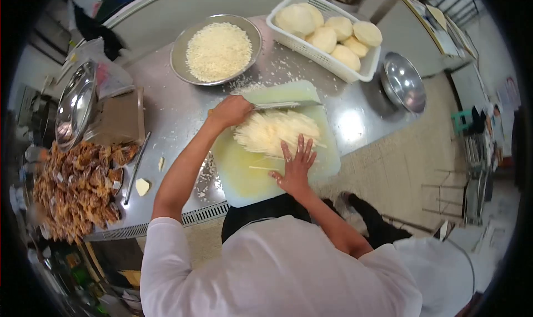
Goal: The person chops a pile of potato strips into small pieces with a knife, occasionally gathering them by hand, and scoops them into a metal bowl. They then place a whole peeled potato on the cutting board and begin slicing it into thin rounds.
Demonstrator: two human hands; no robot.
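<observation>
My left hand [232,111] is wrapped round the handle of a kitchen knife [286,104], whose blade points right along the far side of a heap of pale vegetable strips [272,131]. My right hand [297,166] lies palm down with fingers spread, its fingertips touching the near edge of the heap. The strips sit on a pale green cutting board [239,178], with a few loose ones near my right thumb. Beyond the board, a metal bowl [176,61] holds finely chopped pale vegetable [219,51].
A white plastic basket [322,63] holds several peeled round vegetables [323,40]. Right of it a steel bowl [404,82] sits tilted near the table edge. At left are a brown heap of food pieces [78,189], a metal rod [136,170] and a vegetable scrap [142,187]. Another person's white garment [438,267] shows behind.
</observation>
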